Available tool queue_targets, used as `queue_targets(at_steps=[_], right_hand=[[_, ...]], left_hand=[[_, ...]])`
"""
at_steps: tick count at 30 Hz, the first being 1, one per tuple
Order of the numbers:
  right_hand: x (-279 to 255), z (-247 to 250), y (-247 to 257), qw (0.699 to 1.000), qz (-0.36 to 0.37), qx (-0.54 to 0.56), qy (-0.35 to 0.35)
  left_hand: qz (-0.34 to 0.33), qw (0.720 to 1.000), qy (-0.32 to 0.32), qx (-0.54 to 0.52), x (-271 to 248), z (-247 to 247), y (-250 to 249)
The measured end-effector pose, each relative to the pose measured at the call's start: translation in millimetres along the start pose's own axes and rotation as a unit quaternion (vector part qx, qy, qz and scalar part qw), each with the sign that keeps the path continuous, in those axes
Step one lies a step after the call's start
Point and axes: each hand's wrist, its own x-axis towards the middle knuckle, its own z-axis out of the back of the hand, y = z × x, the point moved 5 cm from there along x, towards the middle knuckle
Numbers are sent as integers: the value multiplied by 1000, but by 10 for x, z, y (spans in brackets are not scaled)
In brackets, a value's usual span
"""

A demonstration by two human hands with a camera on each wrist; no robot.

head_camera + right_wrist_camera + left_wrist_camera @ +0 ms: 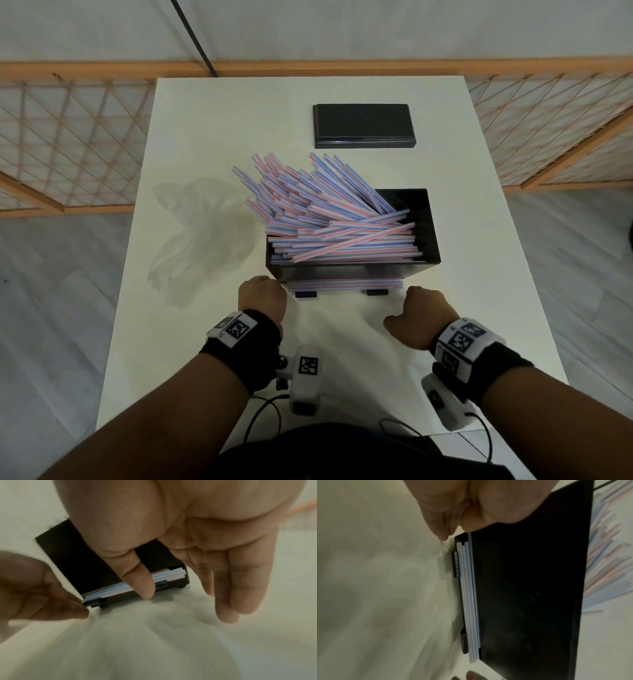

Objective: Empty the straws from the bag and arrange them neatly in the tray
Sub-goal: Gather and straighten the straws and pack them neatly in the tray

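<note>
Striped pink-and-blue straws lie heaped in the open black tray, many sticking out over its back left edge. A thin row of straws shows in the slot at the tray's front bottom. My left hand touches the tray's front left corner with its fingertips. My right hand hangs at the front right corner, its fingers straight and pointing down at the table and its thumb in front of the slot. The clear plastic bag lies crumpled and flat to the tray's left.
A black lid lies flat at the back of the white table. Wooden lattice screens stand on the floor beyond both sides of the table. Cables hang by the table's near edge.
</note>
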Motion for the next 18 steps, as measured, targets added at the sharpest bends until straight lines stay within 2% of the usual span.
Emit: queue_targets(at_steps=[1,4,8,10,12,13,14,15,16,18], right_hand=[[48,-19,-57,999,-23,32,-1],[157,-56,-143,990,-61,124,-24],[194,-109,-111,974,-54,220,-29],[193,-133,-93,968,-49,243,-30],[194,-153,-91,969,-47,240,-32],[188,-157,-86,970,-45,236,-33],[181,-160,-79,971,-44,231,-35],[175,-164,-70,972,-42,226,-38],[159,-162,-56,974,-41,221,-39],[136,-160,-26,976,-32,209,-43]], left_hand=[[-17,1000,11,19,-35,-7,-40],[-4,999,39,21,-102,-115,-107],[6,998,16,-57,-109,-182,-145],[30,998,27,-53,-129,-217,-101],[26,997,53,-44,-98,-279,-90],[38,995,61,-62,-121,-295,-81],[86,985,65,-135,-133,-324,-40],[159,951,95,-247,-144,-373,2],[154,943,110,-274,-170,-398,6],[137,943,82,-291,-131,-447,55]])
